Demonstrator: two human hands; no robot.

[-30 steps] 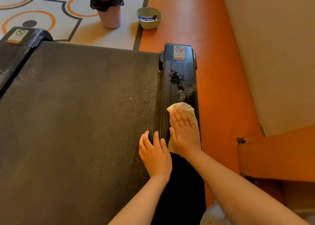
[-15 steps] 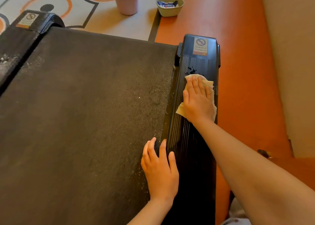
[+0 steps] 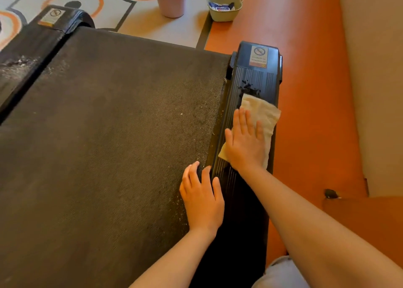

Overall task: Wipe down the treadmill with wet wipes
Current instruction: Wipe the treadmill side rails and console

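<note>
The treadmill belt is a broad matte black sheet with a fine pebbled weave, flecked with pale specks near its right edge. Alongside it runs the right side rail, a long narrow strip of glossy black plastic moulded with fine lengthwise ribs, ending in a smooth rounded cap that carries a rectangular warning sticker. A small cluster of dark crumbs sits on the ribs just beyond the wet wipe. The wipe is a soft, creased, off-white oblong lying flat on the rail, its long axis following the rail and pointing away from the person towards the capped end, with one corner overhanging the rail's outer edge above the smooth orange floor. The right hand lies palm-down on the near half of the wipe, arm extended, fingers straight and slightly fanned, pressing rather than gripping. The left hand rests palm-down on the belt's right margin, fingers loosely spread with nothing in them, fingertips at the seam with the rail. Past the treadmill stand a pink bin and a pale green bowl.
</note>
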